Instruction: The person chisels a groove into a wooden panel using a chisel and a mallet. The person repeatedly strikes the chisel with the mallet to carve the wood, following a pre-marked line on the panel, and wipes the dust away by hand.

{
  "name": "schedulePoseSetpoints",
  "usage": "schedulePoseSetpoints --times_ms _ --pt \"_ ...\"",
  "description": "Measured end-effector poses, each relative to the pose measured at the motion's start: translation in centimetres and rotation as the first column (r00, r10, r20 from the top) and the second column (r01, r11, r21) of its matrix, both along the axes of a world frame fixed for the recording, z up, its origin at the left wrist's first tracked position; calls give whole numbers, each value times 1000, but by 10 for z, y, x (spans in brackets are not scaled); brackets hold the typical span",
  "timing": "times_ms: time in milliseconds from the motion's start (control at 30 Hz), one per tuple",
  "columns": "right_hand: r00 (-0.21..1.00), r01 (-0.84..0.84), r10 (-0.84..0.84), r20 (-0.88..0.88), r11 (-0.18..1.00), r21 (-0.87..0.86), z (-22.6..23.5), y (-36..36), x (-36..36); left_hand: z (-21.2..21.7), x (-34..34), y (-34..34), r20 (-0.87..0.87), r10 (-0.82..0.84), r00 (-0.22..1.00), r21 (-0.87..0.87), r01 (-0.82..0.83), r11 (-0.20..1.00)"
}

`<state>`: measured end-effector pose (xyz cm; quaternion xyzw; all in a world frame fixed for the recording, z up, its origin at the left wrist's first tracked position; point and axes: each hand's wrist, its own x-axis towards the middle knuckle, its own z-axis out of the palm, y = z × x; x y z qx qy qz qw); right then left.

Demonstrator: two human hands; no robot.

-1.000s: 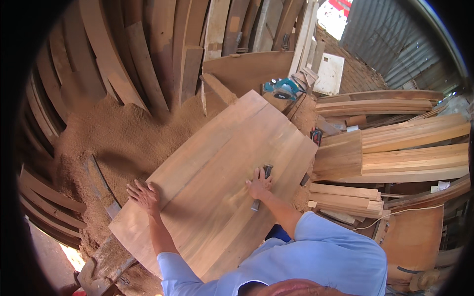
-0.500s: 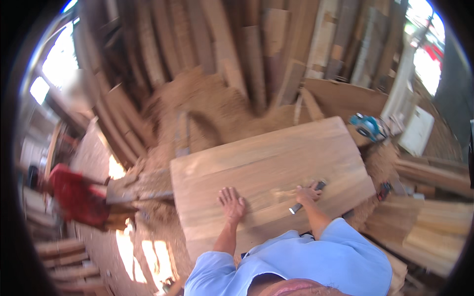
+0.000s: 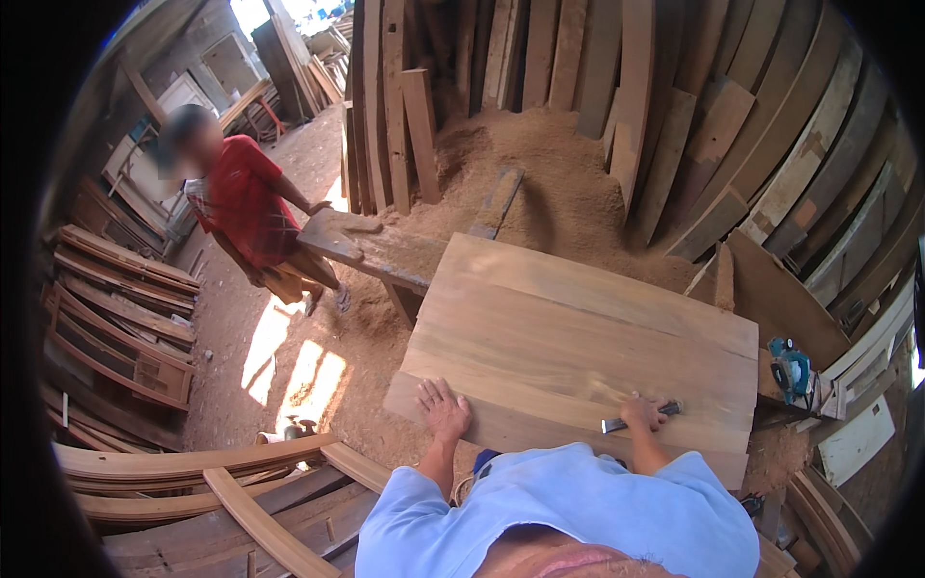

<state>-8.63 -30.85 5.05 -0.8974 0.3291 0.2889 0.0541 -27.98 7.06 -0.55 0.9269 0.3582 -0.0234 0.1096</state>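
A wide wooden panel point(image 3: 578, 318) made of joined boards lies flat before me. My left hand point(image 3: 444, 412) rests on it palm down, fingers spread, by its near left corner. Closer to the panel's right side, my right hand point(image 3: 640, 414) is closed around a chisel point(image 3: 617, 424), held low over the wood. Its bright metal end sticks out to the left, and its dark handle end shows on the right. The fingers hide its middle.
Sawdust point(image 3: 549, 164) is heaped behind the panel, below leaning planks point(image 3: 636, 106). A teal power tool point(image 3: 790, 371) sits to the right. Someone in a red shirt point(image 3: 252, 197) stands at left beside a plank bench point(image 3: 376, 246). Curved wooden frames point(image 3: 202, 462) lie at near left.
My view has turned left, bringing in the person in red and the curved frames. My left hand is closer to the panel's near left corner. The right hand keeps hold of the chisel.
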Motion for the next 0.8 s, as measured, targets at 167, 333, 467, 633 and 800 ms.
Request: schedulePoseSetpoints --times_ms 167,333,467,633,800 --pt "1000 0 0 -15 1000 17 7 -2 2 -2 27 -10 -24 152 988 -16 -152 988" --pt "996 -92 91 20 995 24 -24 -18 -4 -1 38 -7 -14 186 982 -71 -186 980" --pt "978 -204 204 -42 979 19 -52 -44 -3 -6 47 1 39 91 995 -98 -87 991" --pt "987 -150 147 67 988 43 -67 -49 -7 -5 48 16 62 -15 998 -94 21 995" --pt "948 -52 47 315 999 7 -17 -25 -53 -17 41 80 62 10 998 -39 -8 999"
